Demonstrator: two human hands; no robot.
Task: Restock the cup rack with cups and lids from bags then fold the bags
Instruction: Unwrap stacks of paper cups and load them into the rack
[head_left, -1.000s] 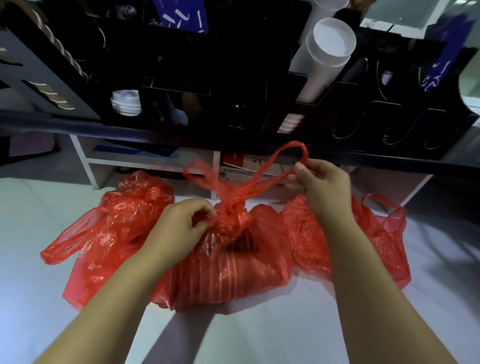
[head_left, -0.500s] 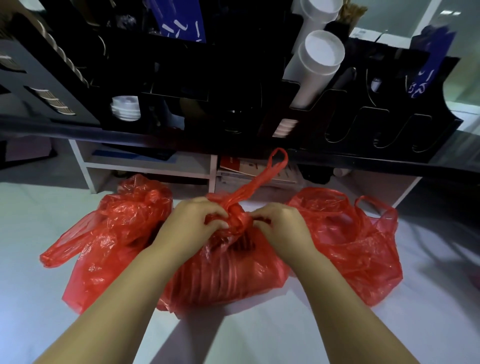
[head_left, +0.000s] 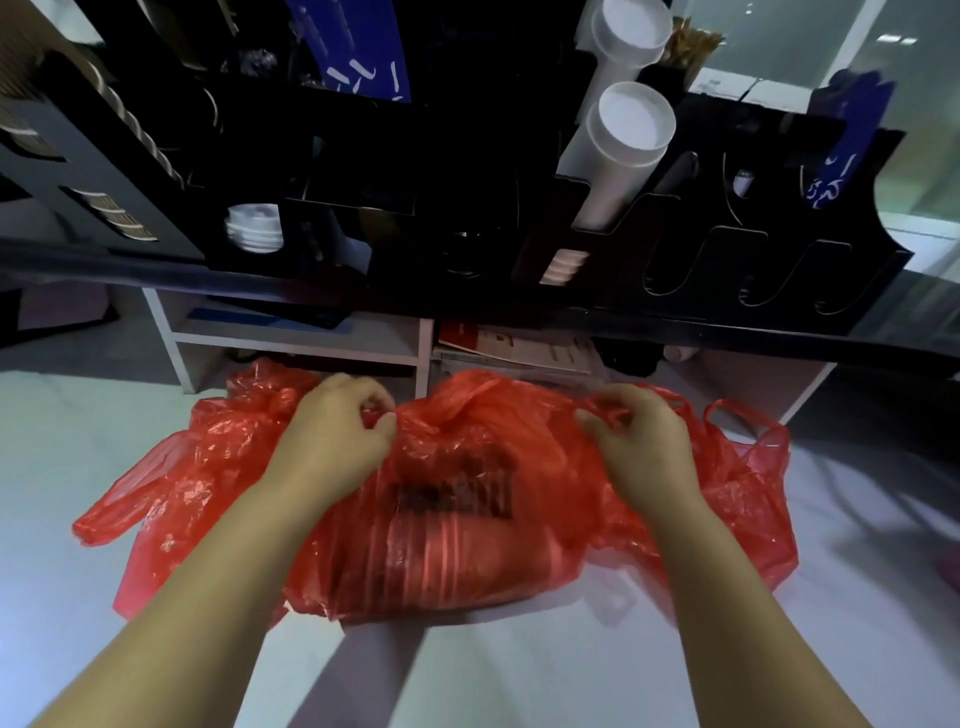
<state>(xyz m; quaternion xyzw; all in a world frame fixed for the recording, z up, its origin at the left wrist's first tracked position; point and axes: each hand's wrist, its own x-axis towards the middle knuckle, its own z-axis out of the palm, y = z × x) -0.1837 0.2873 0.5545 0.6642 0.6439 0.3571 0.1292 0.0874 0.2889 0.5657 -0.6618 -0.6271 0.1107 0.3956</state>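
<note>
A red plastic bag (head_left: 457, 525) lies on the pale floor in front of me, with a stack of ribbed cups showing through it. My left hand (head_left: 337, 436) pinches the bag's top edge on the left. My right hand (head_left: 636, 441) grips its handle on the right, so the mouth is stretched wide between them. The black cup rack (head_left: 675, 249) stands above on a dark counter. It holds two stacks of white cups (head_left: 623, 140) and some white lids (head_left: 254, 228).
Another crumpled red bag (head_left: 208, 457) lies to the left and a third red bag (head_left: 748, 478) to the right. A white shelf unit (head_left: 301, 338) with papers sits under the counter. Pale floor stretches toward me.
The knot at the top of the middle bag has come undone. My hands have moved apart from the middle, pulling the bag's mouth wide.
</note>
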